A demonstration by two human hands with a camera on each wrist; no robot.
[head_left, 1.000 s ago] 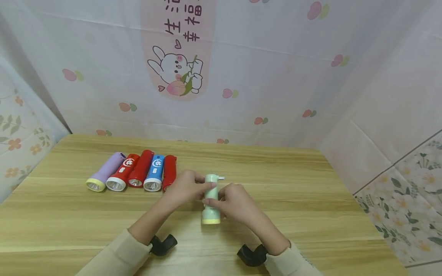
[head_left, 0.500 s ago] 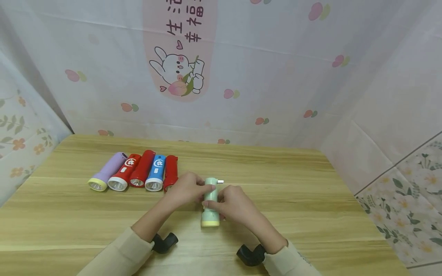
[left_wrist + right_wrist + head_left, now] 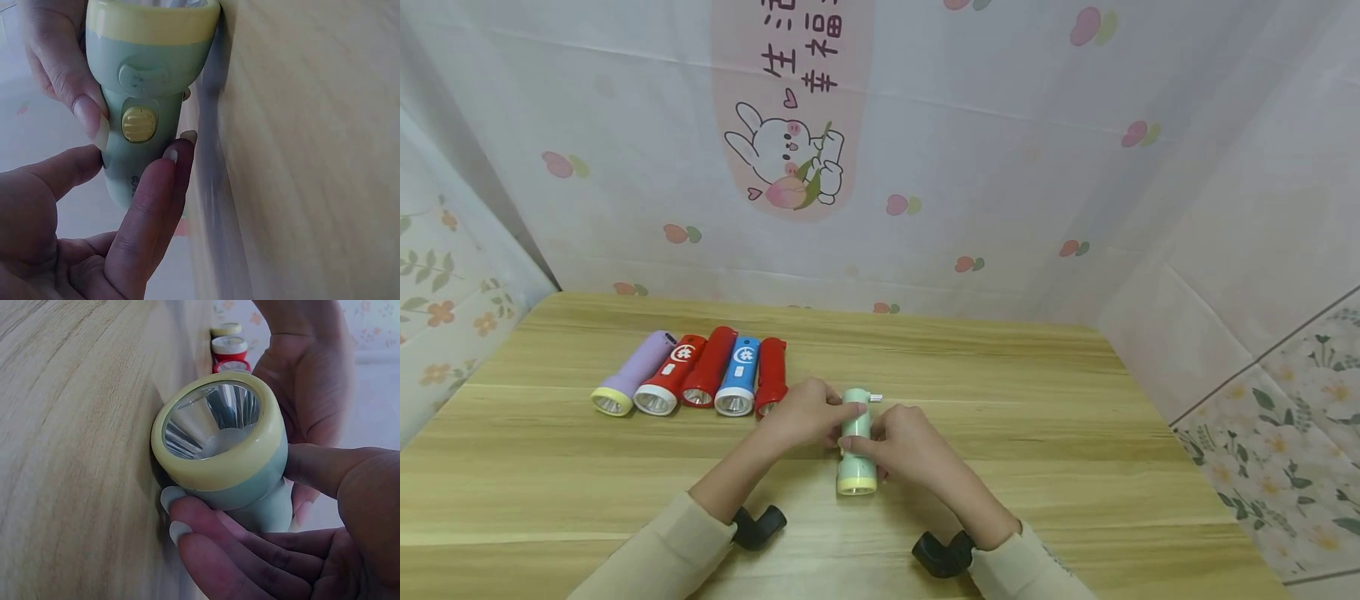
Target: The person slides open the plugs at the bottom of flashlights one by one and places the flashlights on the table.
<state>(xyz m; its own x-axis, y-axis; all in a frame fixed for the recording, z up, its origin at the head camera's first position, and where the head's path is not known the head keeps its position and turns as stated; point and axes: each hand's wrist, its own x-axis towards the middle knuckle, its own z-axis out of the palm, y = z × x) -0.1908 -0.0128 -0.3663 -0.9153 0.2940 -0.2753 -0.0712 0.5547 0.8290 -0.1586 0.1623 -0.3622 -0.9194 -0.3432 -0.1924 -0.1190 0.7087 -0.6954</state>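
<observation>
A light green flashlight (image 3: 856, 425) with a yellow rim lies lengthwise at the middle of the table, its lens end toward me. A metal plug (image 3: 876, 398) sticks out to the right at its far end. My left hand (image 3: 805, 412) holds the far part of the body from the left, thumb on top. From the right, my right hand (image 3: 913, 442) grips it nearer the lens, thumb across the body. A ridged yellow switch (image 3: 139, 124) shows on its side in the left wrist view. The reflector (image 3: 215, 419) is visible in the right wrist view.
To the left lie several flashlights side by side: a purple one (image 3: 638, 367), a red one with a white rim (image 3: 668, 375), a plain red one (image 3: 710, 367), a blue one (image 3: 739, 367) and another red one (image 3: 771, 371). A printed curtain (image 3: 1000, 167) hangs behind the table.
The green flashlight and both hands have shifted slightly toward me. A little more of its lens face shows now. Both hands keep their hold; the row of flashlights stays as it was.
</observation>
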